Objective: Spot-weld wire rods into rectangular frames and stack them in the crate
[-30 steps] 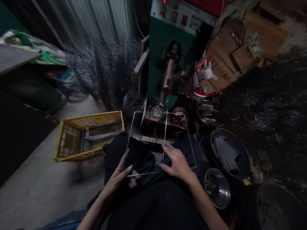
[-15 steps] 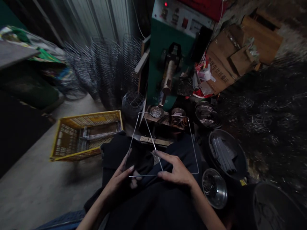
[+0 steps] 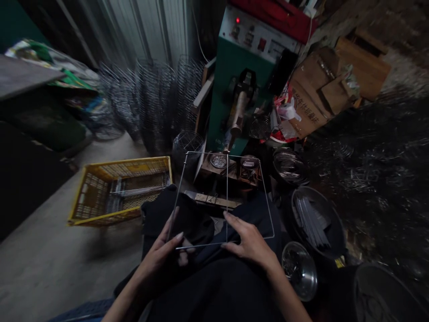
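A rectangular wire frame point(image 3: 267, 199) is held over my lap. My left hand point(image 3: 164, 248) grips its near left corner between thumb and fingers. A straight metal rod point(image 3: 227, 185) runs across the middle of the frame, from its near side to its far side. My right hand point(image 3: 246, 237) pinches this rod near its close end, with the thumb at the frame's near wire. The far end of the rod lies just under the tip of the machine's arm point(image 3: 237, 116); whether they touch I cannot tell.
A green machine point(image 3: 223, 89) with a lit red lamp stands ahead. Left of me is a yellow crate point(image 3: 127, 164) holding wire pieces; wire baskets point(image 3: 152, 98) are stacked behind. On the right are a tub of rods point(image 3: 310, 219), a metal bowl point(image 3: 306, 275) and a cardboard box point(image 3: 311, 98).
The rod has swung from a slant to nearly straight across the frame, its far end moving right. The frame's far side has shifted slightly left and toward the machine arm's tip.
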`<action>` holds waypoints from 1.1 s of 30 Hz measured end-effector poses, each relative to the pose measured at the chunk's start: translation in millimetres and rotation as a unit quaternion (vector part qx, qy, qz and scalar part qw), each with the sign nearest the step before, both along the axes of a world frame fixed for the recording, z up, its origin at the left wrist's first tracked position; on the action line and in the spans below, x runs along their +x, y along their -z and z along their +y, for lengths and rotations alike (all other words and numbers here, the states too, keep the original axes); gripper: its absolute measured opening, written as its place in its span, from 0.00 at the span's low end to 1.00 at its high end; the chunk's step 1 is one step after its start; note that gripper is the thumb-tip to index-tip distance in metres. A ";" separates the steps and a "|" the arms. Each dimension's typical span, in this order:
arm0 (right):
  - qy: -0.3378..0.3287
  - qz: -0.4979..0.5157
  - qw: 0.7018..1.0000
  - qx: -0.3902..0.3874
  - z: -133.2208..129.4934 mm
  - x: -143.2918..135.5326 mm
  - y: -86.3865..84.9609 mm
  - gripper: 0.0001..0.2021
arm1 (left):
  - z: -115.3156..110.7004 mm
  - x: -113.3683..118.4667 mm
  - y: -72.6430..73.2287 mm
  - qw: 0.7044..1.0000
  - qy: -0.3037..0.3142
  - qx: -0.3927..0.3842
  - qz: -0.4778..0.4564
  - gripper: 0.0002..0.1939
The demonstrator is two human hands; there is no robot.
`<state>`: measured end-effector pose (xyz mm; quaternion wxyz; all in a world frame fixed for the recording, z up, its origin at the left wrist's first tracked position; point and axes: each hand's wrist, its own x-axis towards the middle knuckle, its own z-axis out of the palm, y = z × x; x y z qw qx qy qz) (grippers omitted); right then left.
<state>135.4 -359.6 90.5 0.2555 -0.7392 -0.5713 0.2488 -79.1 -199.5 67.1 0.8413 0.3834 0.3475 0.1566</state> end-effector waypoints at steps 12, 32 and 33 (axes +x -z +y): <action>0.005 0.015 1.000 0.004 0.5 1.0 -0.6 0.46 | -3.3 2.5 -9.3 1.000 0.007 0.010 0.025 0.51; 0.019 0.043 0.999 0.011 1.5 7.3 0.6 0.45 | 1.1 6.0 -0.5 0.999 0.008 0.031 -0.007 0.50; 0.018 0.043 0.999 0.011 1.7 7.5 0.3 0.45 | 1.2 6.6 -1.6 1.000 0.007 0.029 -0.005 0.50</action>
